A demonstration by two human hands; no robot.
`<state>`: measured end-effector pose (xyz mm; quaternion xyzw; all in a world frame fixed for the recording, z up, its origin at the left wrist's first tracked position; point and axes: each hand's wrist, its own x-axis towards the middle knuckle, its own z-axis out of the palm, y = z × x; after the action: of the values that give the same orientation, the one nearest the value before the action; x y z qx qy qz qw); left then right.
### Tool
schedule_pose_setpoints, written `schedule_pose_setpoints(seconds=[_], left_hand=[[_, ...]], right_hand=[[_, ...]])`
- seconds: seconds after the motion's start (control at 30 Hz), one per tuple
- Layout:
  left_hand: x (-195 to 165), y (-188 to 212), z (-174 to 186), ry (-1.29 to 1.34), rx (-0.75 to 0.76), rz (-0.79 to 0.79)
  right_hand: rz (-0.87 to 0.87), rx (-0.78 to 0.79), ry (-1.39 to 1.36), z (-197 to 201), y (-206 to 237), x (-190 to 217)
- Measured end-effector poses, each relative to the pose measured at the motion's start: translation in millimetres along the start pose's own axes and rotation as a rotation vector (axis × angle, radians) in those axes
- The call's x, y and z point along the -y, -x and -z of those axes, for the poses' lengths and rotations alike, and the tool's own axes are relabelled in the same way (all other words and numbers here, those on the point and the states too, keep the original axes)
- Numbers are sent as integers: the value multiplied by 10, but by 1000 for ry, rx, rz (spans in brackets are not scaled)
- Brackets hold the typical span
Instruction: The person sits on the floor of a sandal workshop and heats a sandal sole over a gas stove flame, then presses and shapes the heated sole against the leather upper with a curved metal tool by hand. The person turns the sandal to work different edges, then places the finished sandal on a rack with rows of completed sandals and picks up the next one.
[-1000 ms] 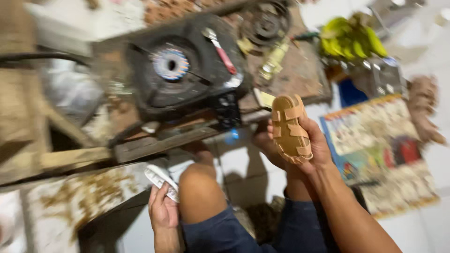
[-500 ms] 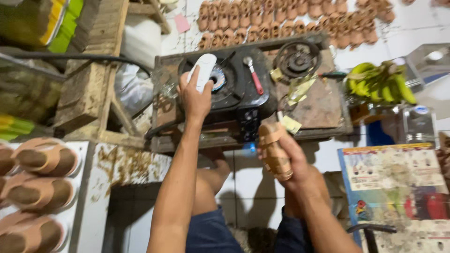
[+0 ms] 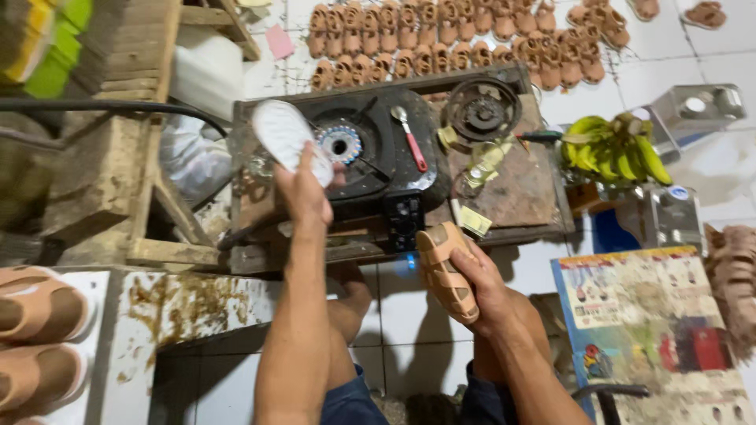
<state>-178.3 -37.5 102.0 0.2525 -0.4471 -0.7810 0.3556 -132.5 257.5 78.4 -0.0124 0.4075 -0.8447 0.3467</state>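
My left hand [image 3: 305, 191] is stretched forward and holds a white shoe sole [image 3: 285, 136] over the left side of a black gas stove [image 3: 376, 161], beside its lit burner [image 3: 340, 145]. My right hand [image 3: 482, 286] grips a tan strapped sandal upper [image 3: 445, 269] low in front of the stove, above my knees. The stove rests on a stained wooden board [image 3: 524, 185].
A red-handled spoon [image 3: 411, 140] lies on the stove. A round metal burner part [image 3: 482, 110], a banana bunch [image 3: 618, 149], rows of tan sandals [image 3: 465, 39] on the floor, a printed box [image 3: 650, 330] at right, a wooden frame [image 3: 102, 165] at left.
My left hand has shifted the white sole left, from over the burner to the stove's left side. The right hand with the sandal stays low in front.
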Motion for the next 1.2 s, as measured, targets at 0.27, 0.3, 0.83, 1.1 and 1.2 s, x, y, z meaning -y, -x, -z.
schedule_pose_setpoints(seconds=[0.27,0.3,0.83,1.1,1.2], left_hand=[[29,-165,138,-815,133,-282],[44,-182,115,-1023,152,-545],[-212,21,295,138,112,87],[153,-246,166,-1077,133,-666],[187,-258,94,-1291,122,-903]], right_hand=[[-50,1,-31,-5,-5,-69],[-46,3,-46,0,-14,-71],[-29,20,-21,-73,-60,-143],[-100,-128,-312,123,-62,-204],[-107,-145,-307,154,-69,-179]])
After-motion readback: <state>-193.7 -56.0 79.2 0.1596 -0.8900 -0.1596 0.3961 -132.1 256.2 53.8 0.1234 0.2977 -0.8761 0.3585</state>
